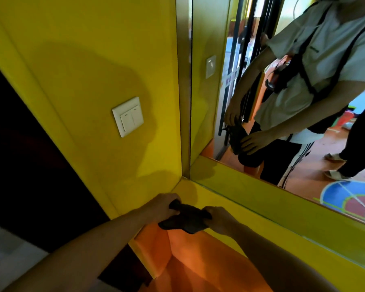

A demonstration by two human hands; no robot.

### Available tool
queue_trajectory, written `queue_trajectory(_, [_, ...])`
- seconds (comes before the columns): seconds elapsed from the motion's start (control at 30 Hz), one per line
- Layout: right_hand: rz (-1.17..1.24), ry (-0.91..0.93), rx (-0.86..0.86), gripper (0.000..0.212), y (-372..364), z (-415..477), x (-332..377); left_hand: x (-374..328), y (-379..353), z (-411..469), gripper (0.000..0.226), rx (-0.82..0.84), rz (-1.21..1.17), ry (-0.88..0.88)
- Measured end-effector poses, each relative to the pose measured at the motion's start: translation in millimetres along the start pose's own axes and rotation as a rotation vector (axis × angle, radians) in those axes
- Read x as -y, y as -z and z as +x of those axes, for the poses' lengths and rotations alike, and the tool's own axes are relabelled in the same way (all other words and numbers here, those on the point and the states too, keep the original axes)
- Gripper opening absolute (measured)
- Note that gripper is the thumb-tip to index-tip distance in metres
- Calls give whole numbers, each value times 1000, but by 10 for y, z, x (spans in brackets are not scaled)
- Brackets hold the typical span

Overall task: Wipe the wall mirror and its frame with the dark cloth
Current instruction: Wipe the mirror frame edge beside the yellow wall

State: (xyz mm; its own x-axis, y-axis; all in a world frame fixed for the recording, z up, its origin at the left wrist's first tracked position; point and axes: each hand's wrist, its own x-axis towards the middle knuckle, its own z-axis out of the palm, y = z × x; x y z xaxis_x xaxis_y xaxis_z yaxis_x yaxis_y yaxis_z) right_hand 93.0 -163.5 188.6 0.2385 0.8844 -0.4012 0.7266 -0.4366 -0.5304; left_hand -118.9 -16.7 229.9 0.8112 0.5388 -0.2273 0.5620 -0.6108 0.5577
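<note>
Lower centre: the cloth (184,220), dark and crumpled, is stretched between two hands. The left hand (162,206) has its fingers curled round the cloth's left end. The right hand (220,220) grips the right end, fingers folded under and hidden by the fabric. The cloth hangs just below the mirror's lower-left corner and in front of the yellow ledge (261,207); whether it touches the ledge cannot be told. It is apart from the glass. Upper right: the mirror (211,123), its glass running to the right edge of the frame. The frame (184,91), a dull metallic strip, stands upright along the mirror's left side and meets the ledge at the corner. In the glass a person in a light shirt with dark straps holds the same cloth in both hands, and a second person's legs show at far right. Centre left: a white two-rocker switch (128,116) on the yellow wall (82,60). Far left: a dark panel (19,165). Bottom centre: an orange surface (198,260) beneath the forearms.
</note>
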Motion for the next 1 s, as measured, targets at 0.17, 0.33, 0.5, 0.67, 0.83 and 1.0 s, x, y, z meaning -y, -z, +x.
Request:
queue_trajectory(0.17, [58, 157, -45, 71, 53, -9, 178, -139, 35, 90, 27, -27, -71, 19])
queue_trajectory(0.33, [170, 232, -147, 59, 99, 91, 428, -117, 69, 124, 31, -50, -156, 60])
queue_trajectory(0.5, [181, 267, -185, 30, 107, 184, 581, 6, 66, 100, 32, -104, -262, 118])
queue_trajectory(0.67, [211, 242, -236, 21, 219, 254, 577, 101, -118, 38, 48, -110, -422, 226])
queue_trajectory(0.83, [234, 222, -230, 22, 486, 294, 442, 61, -169, 138, 20, -115, -382, 295])
queue_trajectory(1.0, [209, 187, -364, 31, 675, 282, 299, -240, 95, 398, 12, -264, -448, 347])
